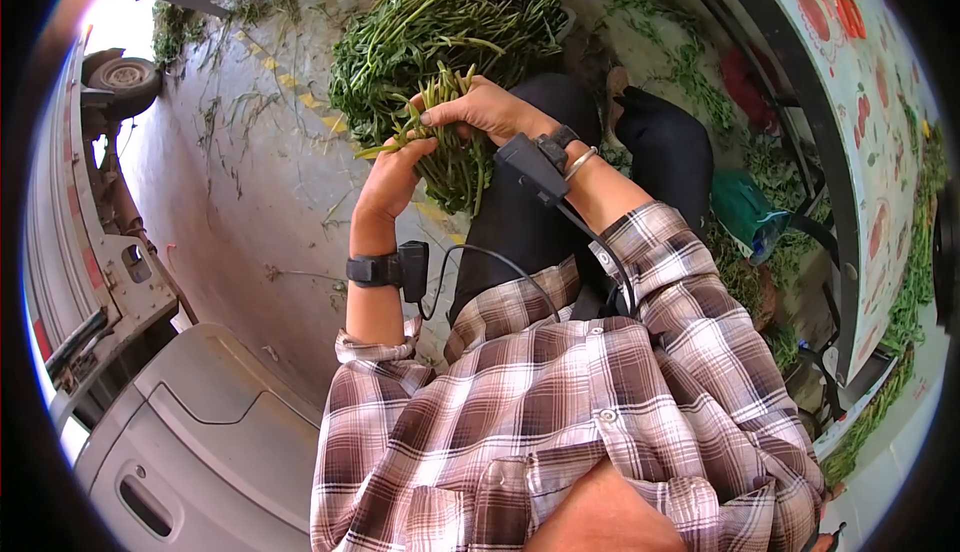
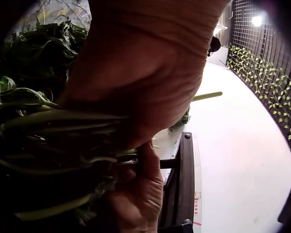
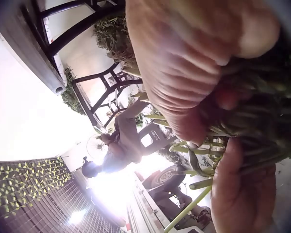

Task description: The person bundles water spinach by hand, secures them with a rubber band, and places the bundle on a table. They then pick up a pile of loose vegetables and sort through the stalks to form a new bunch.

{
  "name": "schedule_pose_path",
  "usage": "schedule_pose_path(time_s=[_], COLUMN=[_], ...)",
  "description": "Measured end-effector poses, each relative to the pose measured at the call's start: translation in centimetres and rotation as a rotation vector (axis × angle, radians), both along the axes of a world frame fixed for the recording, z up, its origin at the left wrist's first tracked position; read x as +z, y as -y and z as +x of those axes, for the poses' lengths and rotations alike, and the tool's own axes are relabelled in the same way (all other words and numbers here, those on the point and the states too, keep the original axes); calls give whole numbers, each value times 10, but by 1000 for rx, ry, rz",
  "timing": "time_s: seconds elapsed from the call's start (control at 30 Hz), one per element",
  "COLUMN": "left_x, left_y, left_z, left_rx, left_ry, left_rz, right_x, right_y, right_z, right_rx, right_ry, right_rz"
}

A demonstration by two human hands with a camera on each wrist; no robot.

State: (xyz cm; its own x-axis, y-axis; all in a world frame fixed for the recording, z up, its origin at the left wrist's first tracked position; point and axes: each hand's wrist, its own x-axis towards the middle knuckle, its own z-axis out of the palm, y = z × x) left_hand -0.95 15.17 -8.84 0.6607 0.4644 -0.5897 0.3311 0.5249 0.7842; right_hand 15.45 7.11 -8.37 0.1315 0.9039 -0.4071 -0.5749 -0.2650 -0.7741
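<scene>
Both hands grip one bunch of leafy green stems (image 1: 455,167) in front of the knees. In the head view my left hand (image 1: 388,184) holds it from the lower left, thumb near the cut ends. My right hand (image 1: 485,110) is curled round it from the upper right, its thumb pointing at the left thumb. The stem ends (image 3: 199,167) stick out between the two hands in the right wrist view, while the leaves trail down the other side. Just beyond lies a large heap of the same greens (image 1: 440,27). The palms hide much of the bunch.
A table with a patterned top (image 1: 830,72) and dark metal legs stands at the right. A pale vehicle door (image 1: 200,442) is close on the left. Loose greens (image 1: 690,62) litter the floor, near a green container (image 1: 745,214). Another person (image 3: 119,145) sits farther off.
</scene>
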Motion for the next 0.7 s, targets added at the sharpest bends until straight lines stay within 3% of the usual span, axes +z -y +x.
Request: schedule_pose_path(time_s=[0.1,0.43,0.53,0.7], left_x=[-1,-7,-9,16], left_y=[-3,-8,-9,1], left_z=[-3,0,0,14], left_rx=[-22,-153,-248,-142], left_ry=[-13,11,55,35], left_rz=[-22,-153,-65,-173], right_x=[-2,-9,-6,5], right_y=[0,-1,0,3], right_z=[2,2,2,3], right_rx=[126,198,247,264], right_ry=[54,123,119,98], right_rz=[29,73,100,50])
